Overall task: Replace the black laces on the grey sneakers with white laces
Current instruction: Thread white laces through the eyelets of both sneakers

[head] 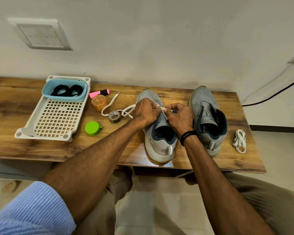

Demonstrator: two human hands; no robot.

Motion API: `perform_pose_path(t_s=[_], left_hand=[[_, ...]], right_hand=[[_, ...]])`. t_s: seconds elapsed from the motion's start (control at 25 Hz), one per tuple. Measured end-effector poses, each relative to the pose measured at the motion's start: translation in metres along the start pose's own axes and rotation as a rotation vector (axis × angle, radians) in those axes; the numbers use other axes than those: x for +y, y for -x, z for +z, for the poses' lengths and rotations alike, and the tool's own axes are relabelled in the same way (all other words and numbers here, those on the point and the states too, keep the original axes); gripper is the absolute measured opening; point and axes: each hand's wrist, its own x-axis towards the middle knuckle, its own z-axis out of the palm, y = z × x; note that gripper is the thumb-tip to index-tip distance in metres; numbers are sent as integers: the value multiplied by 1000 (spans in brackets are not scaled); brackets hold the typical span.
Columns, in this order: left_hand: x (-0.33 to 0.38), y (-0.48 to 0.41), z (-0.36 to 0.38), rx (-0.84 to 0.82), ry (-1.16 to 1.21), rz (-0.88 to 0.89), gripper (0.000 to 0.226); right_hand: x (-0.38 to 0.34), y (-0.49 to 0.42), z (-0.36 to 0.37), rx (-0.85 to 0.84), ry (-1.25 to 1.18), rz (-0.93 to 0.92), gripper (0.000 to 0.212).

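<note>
Two grey sneakers stand on the wooden table, toes toward the wall. Over the left sneaker (pixel 159 141) both hands work at the eyelets. My left hand (pixel 147 111) pinches a white lace (pixel 109 106) whose free end trails left across the table. My right hand (pixel 179 117) pinches the same lace near its tip, just above the tongue. The right sneaker (pixel 209 119) has no lace in it. A second white lace (pixel 239 140) lies bundled at the table's right end. Black laces (pixel 67 90) are coiled in a blue tub (pixel 64 97).
The blue tub sits in a white perforated tray (pixel 54 119) at the left. Between tray and shoe lie a pink highlighter (pixel 98 93), an orange jar (pixel 99 102), a tape roll (pixel 115 117) and a green lid (pixel 92 128). The wall is close behind.
</note>
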Motion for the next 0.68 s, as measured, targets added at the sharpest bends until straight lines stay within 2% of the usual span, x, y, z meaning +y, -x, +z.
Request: perform_pose_path(t_s=[0.12, 0.24, 0.28, 0.36, 0.48, 0.6, 0.68], left_hand=[[-2, -1, 7, -3, -2, 34, 21], [-3, -2, 8, 23, 58, 9, 12], [-2, -3, 6, 25, 82, -9, 8], [-2, -2, 2, 4, 119, -23, 8], [-1, 0, -1, -33, 137, -2, 9], [3, 4, -7, -50, 107, 5, 6], [5, 5, -12, -87, 58, 2, 8]], right_hand=[[2, 2, 3, 1, 48, -60, 6], [1, 3, 3, -35, 23, -102, 3], [3, 2, 3, -42, -46, -56, 7], [3, -1, 3, -52, -299, 168, 20], [2, -7, 1, -171, -680, 449, 17], [-4, -10, 1, -270, -724, 475, 3], [-5, -10, 2, -273, -735, 471, 10]])
